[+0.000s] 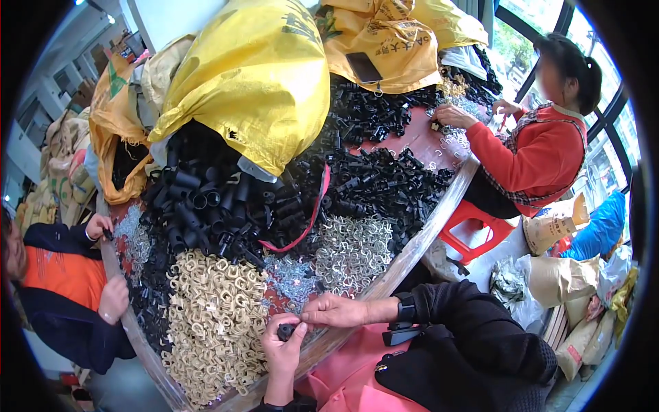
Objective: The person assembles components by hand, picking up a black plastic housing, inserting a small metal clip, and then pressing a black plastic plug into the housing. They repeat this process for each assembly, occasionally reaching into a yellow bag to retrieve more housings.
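My left hand (280,350) is closed around a small black plastic fitting (285,332) just above the table's near edge. Close against its fingertips, my right hand (336,311) has thumb and fingers pinched together; whatever sits in that pinch is too small to make out. Left of my hands spreads a heap of cream U-shaped clips (216,316). Beyond them lie small silvery screws (292,280) and a pile of metal U-shaped clips (353,255). Black tubular parts (199,200) and smaller black fittings (384,178) cover much of the table behind.
A wooden rim (419,237) edges the table. Yellow sacks (254,75) stand on it, one bearing a phone (362,67). A red strip (316,213) crosses the parts. Co-workers sit left (65,288) and right (535,154). Beside the right one are a red stool (473,230) and bags (563,278).
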Demonstrator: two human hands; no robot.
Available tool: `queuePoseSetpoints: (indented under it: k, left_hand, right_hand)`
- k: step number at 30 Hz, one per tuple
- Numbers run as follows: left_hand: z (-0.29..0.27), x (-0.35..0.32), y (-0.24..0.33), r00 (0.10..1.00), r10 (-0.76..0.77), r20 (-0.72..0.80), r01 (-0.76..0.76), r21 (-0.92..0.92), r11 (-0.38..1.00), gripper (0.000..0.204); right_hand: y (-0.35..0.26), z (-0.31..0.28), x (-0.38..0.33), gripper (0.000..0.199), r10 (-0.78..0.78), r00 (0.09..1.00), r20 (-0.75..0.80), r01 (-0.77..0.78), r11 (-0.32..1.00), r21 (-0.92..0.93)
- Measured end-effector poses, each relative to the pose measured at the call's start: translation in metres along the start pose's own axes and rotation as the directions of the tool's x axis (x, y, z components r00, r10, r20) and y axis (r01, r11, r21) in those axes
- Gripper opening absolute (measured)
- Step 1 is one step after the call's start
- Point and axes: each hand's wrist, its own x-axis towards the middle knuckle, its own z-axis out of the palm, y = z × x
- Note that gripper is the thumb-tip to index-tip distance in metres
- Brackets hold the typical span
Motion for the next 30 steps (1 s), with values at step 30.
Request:
queuePoseSetpoints:
  k: [30]
  left_hand:
    - [-0.006, -0.009, 0.014, 0.972, -0.201, 0.122, 0.215, -0.116, 0.97, 0.005]
  right_hand:
    - [-0.004, 0.001, -0.009, 0.018, 0.198, 0.973, 0.116, -0.226, 0.918, 0.325]
